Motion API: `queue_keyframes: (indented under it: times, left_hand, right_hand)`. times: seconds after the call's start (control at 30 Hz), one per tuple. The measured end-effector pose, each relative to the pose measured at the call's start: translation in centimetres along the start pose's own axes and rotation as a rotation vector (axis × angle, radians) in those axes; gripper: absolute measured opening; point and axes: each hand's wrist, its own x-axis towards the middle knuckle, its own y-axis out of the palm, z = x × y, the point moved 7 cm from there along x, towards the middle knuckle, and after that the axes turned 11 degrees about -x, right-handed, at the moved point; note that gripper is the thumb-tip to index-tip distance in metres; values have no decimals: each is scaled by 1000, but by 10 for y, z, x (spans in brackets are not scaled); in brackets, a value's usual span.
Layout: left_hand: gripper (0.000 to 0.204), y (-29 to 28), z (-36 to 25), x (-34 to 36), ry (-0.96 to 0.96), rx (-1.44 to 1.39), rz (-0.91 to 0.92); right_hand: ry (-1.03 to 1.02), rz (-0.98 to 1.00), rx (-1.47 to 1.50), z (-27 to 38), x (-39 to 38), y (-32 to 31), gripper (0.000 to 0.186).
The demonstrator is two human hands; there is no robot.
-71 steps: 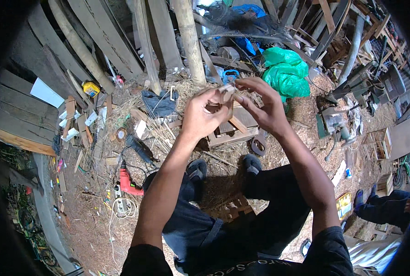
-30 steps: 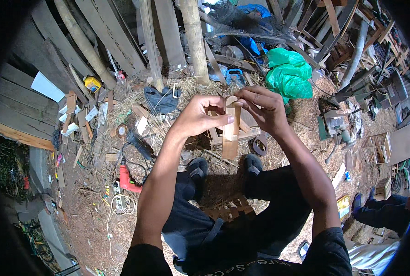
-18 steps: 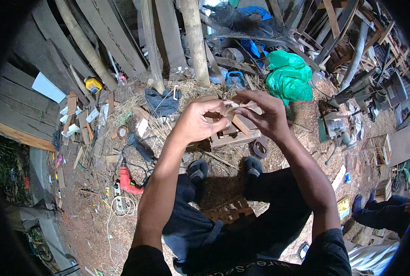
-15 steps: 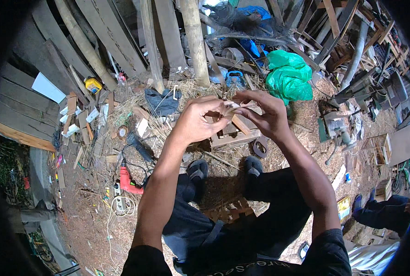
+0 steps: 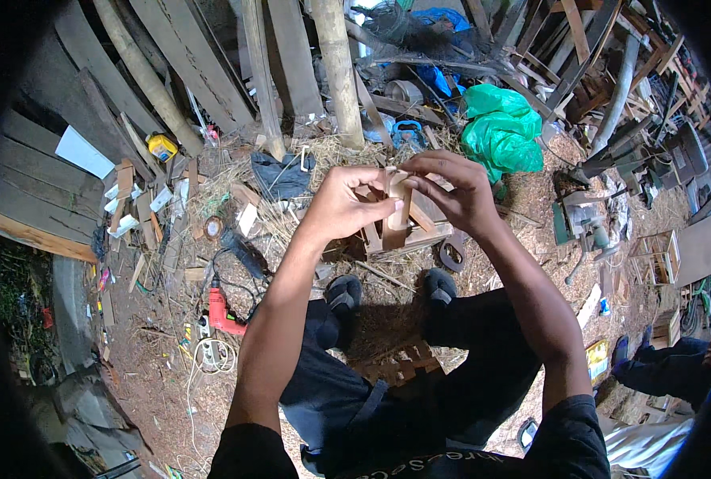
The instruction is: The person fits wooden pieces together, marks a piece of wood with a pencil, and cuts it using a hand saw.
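Over the low wooden stand, my left hand point(image 5: 346, 209) grips a short, light-brown wooden strip point(image 5: 398, 209), thumb across its face and fingers behind. My right hand point(image 5: 453, 190) is closed at the strip's upper end, thumb and fingertips pinching there; its exact contact is partly hidden by the fingers. The strip stands roughly upright, with its lower end looking darker. Below both hands sits the stand point(image 5: 419, 241), which bears other wood pieces and is partly covered by my hands.
A red power drill point(image 5: 224, 313) and a dark grinder point(image 5: 242, 254) lie left of my feet with cords. A brown ring point(image 5: 452, 253) rests by the stand. The green plastic bag point(image 5: 499, 132) is beyond my right hand; a bench vise point(image 5: 591, 227) stands right. Another person's legs point(image 5: 665, 367) show far right.
The wooden strip has turned from nearly edge-on to showing its broad face, now hanging lower. My left thumb has shifted onto that face, and my right fingers have moved slightly at its top.
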Motion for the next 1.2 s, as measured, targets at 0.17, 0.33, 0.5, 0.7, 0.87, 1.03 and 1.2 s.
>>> queue_keyframes:
  times: [0.17, 0.33, 0.5, 0.7, 0.87, 1.03, 1.2]
  left_hand:
    - [17, -12, 15, 8, -148, -232, -126]
    - [19, -33, 16, 9, -133, -492, -356]
    - [18, -53, 24, 7, -121, -654, -554]
    - [17, -72, 34, -4, -65, -700, -741]
    - [12, -109, 92, -13, -213, -343, -856]
    - [12, -137, 160, -50, -351, -283, -981]
    - [19, -121, 218, -74, -265, -411, -1027]
  right_hand:
    - [284, -127, 266, -21, -4, 3, 37]
    - [332, -93, 296, -30, -8, 8, 38]
    - [564, 71, 512, -44, -18, 29, 34]
    - [603, 107, 501, -53, -21, 47, 35]
    - [612, 309, 181, -114, -55, 78, 29]
    - [608, 652, -52, -139, -104, 158, 21]
    - [736, 714, -97, -151, -139, 215, 25]
